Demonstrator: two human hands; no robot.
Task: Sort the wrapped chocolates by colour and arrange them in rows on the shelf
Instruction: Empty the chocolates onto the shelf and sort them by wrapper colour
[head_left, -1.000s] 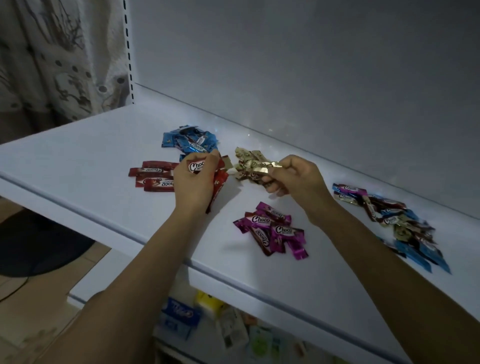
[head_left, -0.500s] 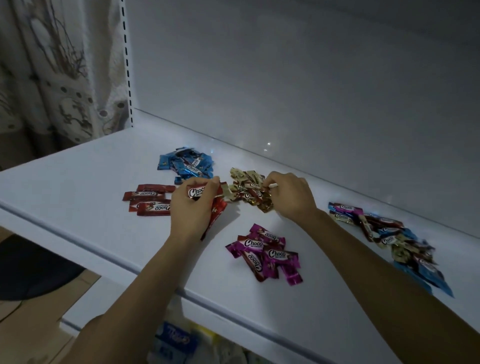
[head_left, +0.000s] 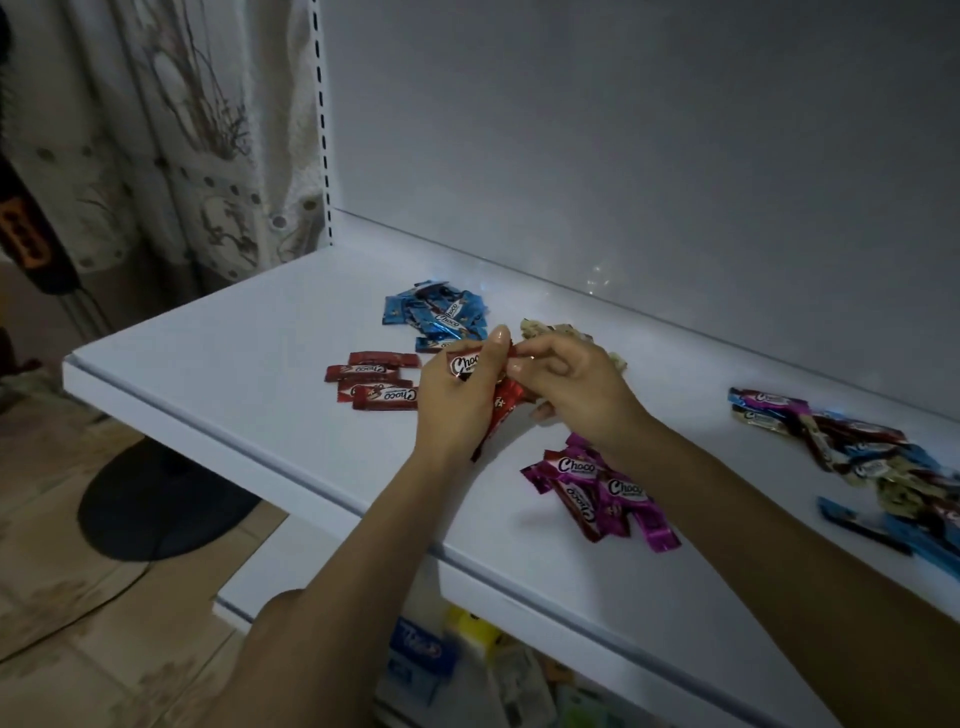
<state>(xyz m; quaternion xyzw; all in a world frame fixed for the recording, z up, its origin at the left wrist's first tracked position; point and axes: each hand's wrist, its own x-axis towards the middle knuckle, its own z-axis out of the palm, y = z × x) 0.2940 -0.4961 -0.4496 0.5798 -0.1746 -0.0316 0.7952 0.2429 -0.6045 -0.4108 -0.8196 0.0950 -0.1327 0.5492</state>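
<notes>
Centrally over the shelf (head_left: 260, 364), the left hand (head_left: 452, 400) grips a bunch of red chocolates (head_left: 501, 413). The top one lies crosswise, label up; the rest hang toward the front edge, partly hidden by the palm. The right hand (head_left: 576, 395) is curled at that wrapper's right end; whether it pinches, I cannot tell. It hides most of the gold pile (head_left: 550, 328). Leftward lie a red row (head_left: 379, 384), long axes along the front edge, and a blue pile (head_left: 441, 317). A magenta pile (head_left: 597, 488) sits frontward. The mixed pile (head_left: 857, 457) is blurred, cut off at the right.
</notes>
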